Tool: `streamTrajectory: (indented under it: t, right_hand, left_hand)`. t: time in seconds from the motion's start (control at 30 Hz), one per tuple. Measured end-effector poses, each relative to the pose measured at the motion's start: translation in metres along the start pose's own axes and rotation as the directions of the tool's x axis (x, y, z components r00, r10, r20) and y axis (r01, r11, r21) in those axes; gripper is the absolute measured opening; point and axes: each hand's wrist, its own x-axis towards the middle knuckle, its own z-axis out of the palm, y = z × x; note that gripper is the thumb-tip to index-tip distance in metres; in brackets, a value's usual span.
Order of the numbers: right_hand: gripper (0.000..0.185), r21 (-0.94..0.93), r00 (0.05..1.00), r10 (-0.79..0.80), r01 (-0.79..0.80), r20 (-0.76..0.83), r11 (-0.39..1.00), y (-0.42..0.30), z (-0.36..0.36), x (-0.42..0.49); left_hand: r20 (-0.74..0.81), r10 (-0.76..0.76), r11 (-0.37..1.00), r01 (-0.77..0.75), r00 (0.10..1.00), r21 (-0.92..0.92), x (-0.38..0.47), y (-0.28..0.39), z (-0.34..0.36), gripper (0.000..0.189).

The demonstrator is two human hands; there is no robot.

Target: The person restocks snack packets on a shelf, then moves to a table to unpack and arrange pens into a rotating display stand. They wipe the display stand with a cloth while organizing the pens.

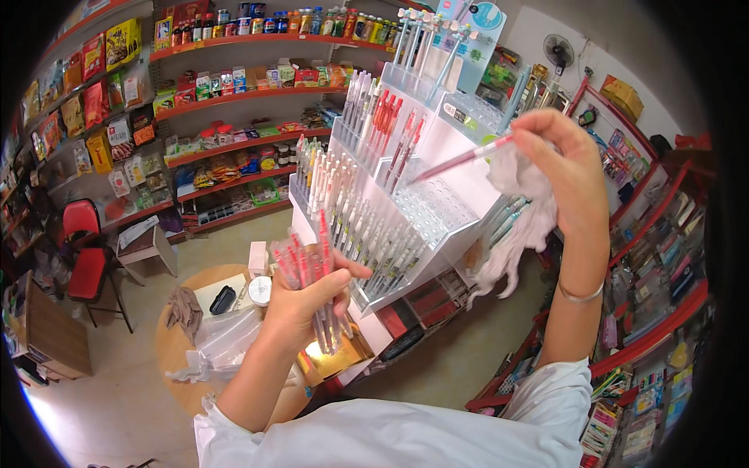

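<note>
A bundle of clear pens with red parts (301, 260) is gripped in my left hand (313, 298), in front of the lower tier of the pen display. Raised at the right, my right hand (547, 146) pinches one red pen (462, 159) by its end, the pen slanting down to the left over the display. A pale, ragged cloth (524, 216) hangs from the same hand. The stepped white and clear pen display stand (439, 205) has many holes. Red pens (385, 120) fill part of an upper tier, two dark red pens (404, 149) stand beside bare holes, and white pens (333, 181) stand lower left.
A round wooden table (175, 357) at lower left holds a brown cloth, a black case (223, 300), plastic bags and a white round container (260, 291). A gold box (333, 357) lies below the display. Red-edged shelves (251, 93) with goods surround the area; a red chair (88, 263) stands left.
</note>
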Motion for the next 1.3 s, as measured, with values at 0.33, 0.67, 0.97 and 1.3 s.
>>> streamTrajectory:
  t: [0.33,0.67,0.97,1.3]
  right_hand:
    - [0.018,-0.091,0.986,0.158,-0.153,0.055,0.984,0.025,0.025,0.056]
    - [0.016,-0.183,0.967,0.241,-0.223,0.084,0.957,0.034,0.034,0.065]
    - [0.015,-0.369,0.962,0.262,-0.215,0.081,0.904,0.047,0.056,0.069]
    - [0.022,-0.397,0.972,0.218,-0.167,0.087,0.903,0.057,0.057,0.065]
  left_hand:
    - [-0.034,0.051,0.995,-0.053,0.998,-0.087,-0.012,0.001,-0.033,0.018]
    - [-0.055,0.033,0.993,-0.039,0.998,-0.109,-0.014,0.002,-0.042,0.018]
    - [-0.062,0.003,0.997,-0.008,0.998,-0.080,-0.013,-0.002,-0.047,0.029]
    - [-0.076,-0.008,0.993,-0.001,0.997,-0.115,-0.014,-0.003,-0.053,0.026]
